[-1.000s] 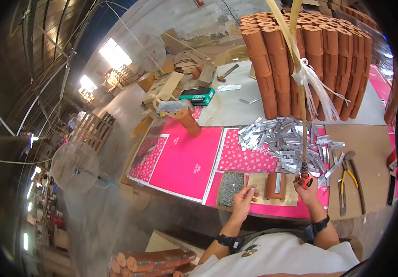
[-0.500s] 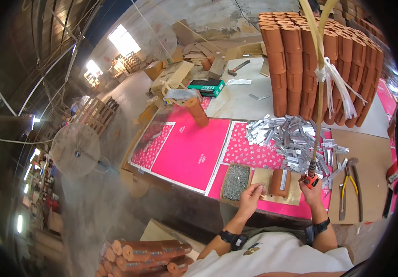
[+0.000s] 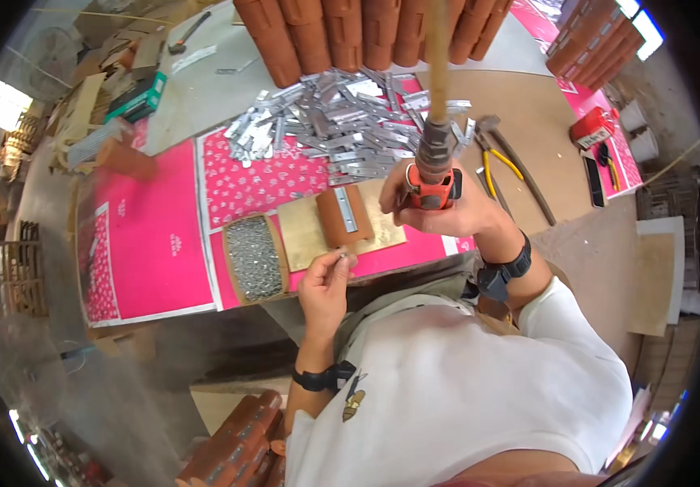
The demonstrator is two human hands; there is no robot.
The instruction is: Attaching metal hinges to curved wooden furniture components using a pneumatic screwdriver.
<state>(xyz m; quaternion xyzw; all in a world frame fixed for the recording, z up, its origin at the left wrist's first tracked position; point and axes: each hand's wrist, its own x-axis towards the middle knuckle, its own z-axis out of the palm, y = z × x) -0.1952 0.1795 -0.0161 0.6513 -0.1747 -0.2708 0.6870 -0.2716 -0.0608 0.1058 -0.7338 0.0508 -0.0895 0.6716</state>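
My right hand (image 3: pixel 468 207) is wrapped round a red and dark power screwdriver (image 3: pixel 431 188), right of a terracotta-coloured, rounded block (image 3: pixel 332 224). A yellowish hose (image 3: pixel 437 73) runs up from the tool. The block lies on a tan board (image 3: pixel 300 230), with a flat silver metal strip (image 3: pixel 345 209) along its top. At the block's near end my left hand (image 3: pixel 326 288) is closed in a pinch; what it holds, if anything, is too small to name. Left of the board stands a shallow box of small grey metal screws (image 3: pixel 254 258).
Beyond the block lies a heap of silver metal strips (image 3: pixel 350 122). Tall stacked terracotta-coloured pieces (image 3: pixel 342 36) stand behind it. Yellow-handled pliers (image 3: pixel 502 166) and a hammer (image 3: pixel 520 166) lie to the right. More pieces (image 3: pixel 236 442) are piled at lower left.
The whole view has turned and shifted, so the table sits further left. My right hand has raised the screwdriver toward the camera. My left hand is now at the block's near end, still pinched.
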